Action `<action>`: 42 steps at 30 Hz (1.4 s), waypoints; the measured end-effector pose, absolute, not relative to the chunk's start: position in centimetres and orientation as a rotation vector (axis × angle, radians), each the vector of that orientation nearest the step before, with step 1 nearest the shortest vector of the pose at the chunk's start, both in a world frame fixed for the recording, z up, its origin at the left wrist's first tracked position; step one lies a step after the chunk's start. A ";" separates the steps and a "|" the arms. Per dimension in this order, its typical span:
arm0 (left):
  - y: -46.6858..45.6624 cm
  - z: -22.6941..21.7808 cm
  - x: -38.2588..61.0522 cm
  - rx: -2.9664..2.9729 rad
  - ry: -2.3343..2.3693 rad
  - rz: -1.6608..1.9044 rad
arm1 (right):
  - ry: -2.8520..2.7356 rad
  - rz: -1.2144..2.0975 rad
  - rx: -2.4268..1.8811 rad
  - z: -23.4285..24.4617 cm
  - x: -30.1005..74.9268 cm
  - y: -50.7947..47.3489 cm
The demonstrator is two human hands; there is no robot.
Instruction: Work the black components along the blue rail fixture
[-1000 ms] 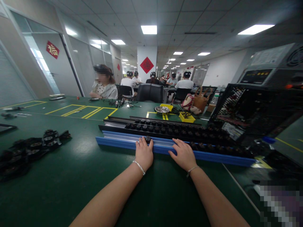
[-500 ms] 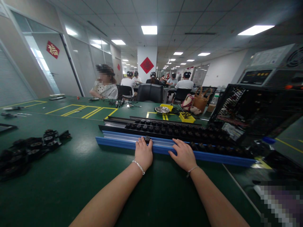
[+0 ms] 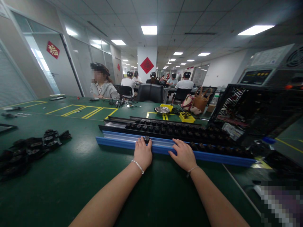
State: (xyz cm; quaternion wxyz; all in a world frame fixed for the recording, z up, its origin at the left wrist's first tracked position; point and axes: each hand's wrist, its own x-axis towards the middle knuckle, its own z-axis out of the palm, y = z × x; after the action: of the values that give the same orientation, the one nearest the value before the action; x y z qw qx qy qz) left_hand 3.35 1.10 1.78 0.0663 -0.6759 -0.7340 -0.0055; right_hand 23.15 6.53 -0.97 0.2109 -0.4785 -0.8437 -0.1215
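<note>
A long blue rail (image 3: 123, 142) with a channel along its top lies crosswise on the green table. My left hand (image 3: 143, 153) is at the rail's middle, thumb and fingertips closed about a small black round part (image 3: 147, 139) in the channel. Farther right, my right hand (image 3: 183, 153) rests over the rail's near edge, its fingers stretched and thumb apart, with nothing seen in it. More black round parts (image 3: 213, 147) sit in a row in the rail's right portion. Directly behind, black rails (image 3: 113, 128) carry rows of similar parts.
Black parts (image 3: 30, 148) lie in a heap at left. Beyond the rails are a metal bowl (image 3: 162, 110) and a yellow tray (image 3: 187, 117). An open computer case (image 3: 260, 110) stands at right. Across the table sits a person (image 3: 103, 83); others are farther back.
My left hand has shifted very slightly left with the black round part. My right hand has stayed put. The person across the table has turned their head and leaned left.
</note>
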 end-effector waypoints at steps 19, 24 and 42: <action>0.8 1.6 1.9 -1.997 -2.215 -0.023 | -2.344 -0.307 -1.314 -0.8 23.1 6.4; 0.7 1.4 1.6 -1.991 -2.181 -0.016 | -2.339 -0.319 -1.318 -0.9 23.1 6.5; 0.6 1.8 2.0 -1.956 -2.234 -0.005 | -2.338 -0.293 -1.318 -0.8 23.1 6.5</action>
State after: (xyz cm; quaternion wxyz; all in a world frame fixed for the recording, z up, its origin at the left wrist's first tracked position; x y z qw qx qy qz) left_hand 2.01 0.61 1.83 0.0859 -0.6563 -0.7496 -0.0018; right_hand 23.12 6.47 -0.83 0.2192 -0.4764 -0.8448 -0.1060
